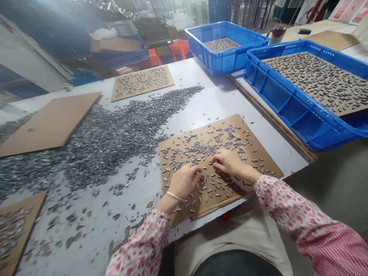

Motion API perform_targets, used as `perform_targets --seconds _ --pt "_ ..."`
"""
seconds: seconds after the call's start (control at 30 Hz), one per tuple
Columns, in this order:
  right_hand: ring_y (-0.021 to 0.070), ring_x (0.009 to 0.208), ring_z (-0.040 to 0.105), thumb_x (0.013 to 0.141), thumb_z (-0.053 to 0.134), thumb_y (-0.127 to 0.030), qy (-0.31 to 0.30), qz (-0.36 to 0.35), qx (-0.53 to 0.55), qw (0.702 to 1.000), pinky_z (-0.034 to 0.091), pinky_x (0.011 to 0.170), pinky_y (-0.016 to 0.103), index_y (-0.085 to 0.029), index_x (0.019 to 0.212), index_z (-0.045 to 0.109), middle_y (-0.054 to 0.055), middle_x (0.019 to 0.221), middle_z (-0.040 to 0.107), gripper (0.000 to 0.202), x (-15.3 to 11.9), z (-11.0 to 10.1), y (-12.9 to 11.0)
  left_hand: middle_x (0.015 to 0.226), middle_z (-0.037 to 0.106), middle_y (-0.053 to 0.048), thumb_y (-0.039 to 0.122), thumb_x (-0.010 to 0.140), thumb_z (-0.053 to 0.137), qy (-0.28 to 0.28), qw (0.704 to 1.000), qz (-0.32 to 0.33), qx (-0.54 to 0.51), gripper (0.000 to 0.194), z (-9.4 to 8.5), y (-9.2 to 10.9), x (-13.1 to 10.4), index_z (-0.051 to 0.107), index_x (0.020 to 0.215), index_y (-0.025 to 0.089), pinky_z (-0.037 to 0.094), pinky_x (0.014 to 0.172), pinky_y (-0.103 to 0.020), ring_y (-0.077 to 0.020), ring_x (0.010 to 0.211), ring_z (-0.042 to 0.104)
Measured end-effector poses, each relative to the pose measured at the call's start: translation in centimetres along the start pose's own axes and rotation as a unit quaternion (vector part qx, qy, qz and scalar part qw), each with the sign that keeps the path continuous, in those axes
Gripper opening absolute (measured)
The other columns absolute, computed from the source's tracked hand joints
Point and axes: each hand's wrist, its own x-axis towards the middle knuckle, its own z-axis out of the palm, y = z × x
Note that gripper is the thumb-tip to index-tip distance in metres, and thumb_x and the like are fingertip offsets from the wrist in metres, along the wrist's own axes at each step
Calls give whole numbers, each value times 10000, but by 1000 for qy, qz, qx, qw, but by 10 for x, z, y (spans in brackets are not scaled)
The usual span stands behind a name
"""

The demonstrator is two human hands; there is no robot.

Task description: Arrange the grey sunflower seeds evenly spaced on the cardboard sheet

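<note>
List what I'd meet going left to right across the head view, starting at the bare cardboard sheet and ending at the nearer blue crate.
Bare cardboard sheet → loaded cardboard sheet at the back → left hand → right hand → nearer blue crate.

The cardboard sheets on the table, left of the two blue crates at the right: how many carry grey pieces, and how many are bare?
With grey pieces: 3 (near sheet, far sheet, lower-left sheet, partly out of view)
Bare: 1 (upper-left sheet)
Total: 4
</note>
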Motion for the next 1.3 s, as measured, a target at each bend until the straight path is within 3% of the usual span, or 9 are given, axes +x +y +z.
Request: perform_targets --seconds 0.23,0.43,0.63,0.83,1.07,1.3 --pt "171 883 501 916 474 -206 -30 -47 -102 993 342 727 278 -153 894 622 80 935 586 158 8 -4 -20 926 597 -39 290 884 443 0 999 -12 48 225 8 6 25 658 927 241 429 675 -242 -158 852 581" --pt "167 816 524 922 469 -213 -63 -74 -136 986 312 684 278 -147 866 609 72 874 617 165 -7 -10 -3 911 604 -41 316 891 434 1 999 28 20 243 15 5 35 660 891 226 434 703 -256 -168 860 575" --pt "157 816 550 893 505 -217 -83 -31 -94 992 300 655 255 -174 865 633 51 870 648 137 -16 -15 6 867 624 -23 305 843 490 -61 997 45 -16 195 9 17 41 677 823 251 425 691 -238 -157 836 581" --pt "152 800 537 870 525 -223 -51 1 -67 996 310 642 251 -181 862 627 39 856 633 111 -9 -13 7 853 637 -15 295 809 515 -57 998 10 -1 158 14 15 48 660 768 247 416 654 -234 -161 813 582" --pt "187 910 507 874 528 -257 32 53 -80 995 349 727 272 -176 910 604 69 942 603 116 10 -11 10 940 616 -35 290 865 453 15 1000 -6 18 212 5 18 51 646 937 237 423 680 -244 -170 882 572" --pt "186 920 486 904 474 -210 16 31 -126 991 353 753 274 -166 890 594 85 969 585 128 13 -14 15 916 607 -41 233 879 427 10 997 39 62 234 13 28 60 660 895 218 409 655 -252 -167 862 570"
